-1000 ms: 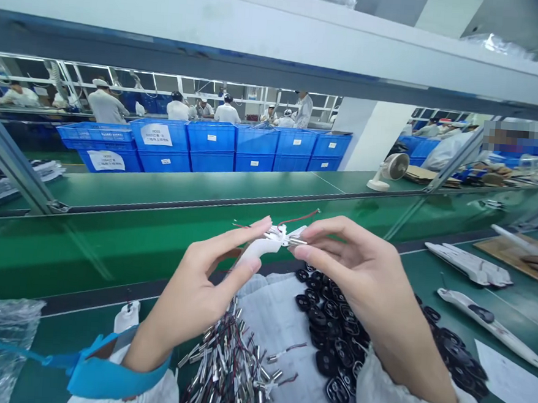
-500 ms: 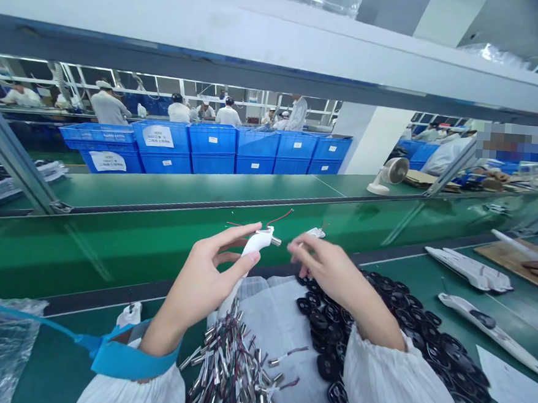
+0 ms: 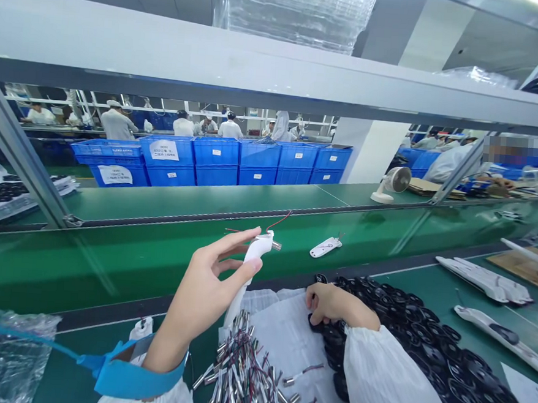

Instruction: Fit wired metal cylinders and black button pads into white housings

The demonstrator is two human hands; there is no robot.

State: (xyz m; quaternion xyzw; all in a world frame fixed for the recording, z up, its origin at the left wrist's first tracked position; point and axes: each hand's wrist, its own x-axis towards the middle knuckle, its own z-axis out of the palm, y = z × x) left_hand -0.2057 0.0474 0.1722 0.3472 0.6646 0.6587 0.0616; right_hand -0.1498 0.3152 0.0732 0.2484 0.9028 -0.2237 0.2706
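My left hand, with a blue wrist strap below it, grips a curved white plastic housing between thumb and fingers. A small silver motor and a red wire stick out of the housing's top end. My right hand reaches down to the near-left edge of a pile of black plastic parts; its fingers are bent around or against one of them, and the fingertips are partly hidden. Below my left hand lies a heap of small silver motors with red and black wires, beside a white sheet.
A white housing with wires lies on the green belt ahead. More white housings rest at the right, near a paper sheet. Clear plastic bags lie left. Beyond stand a small fan and blue crates.
My right hand has gone down and right from near the white housing to the black parts. My left hand keeps hold of its housing. The camera view has tilted upward.
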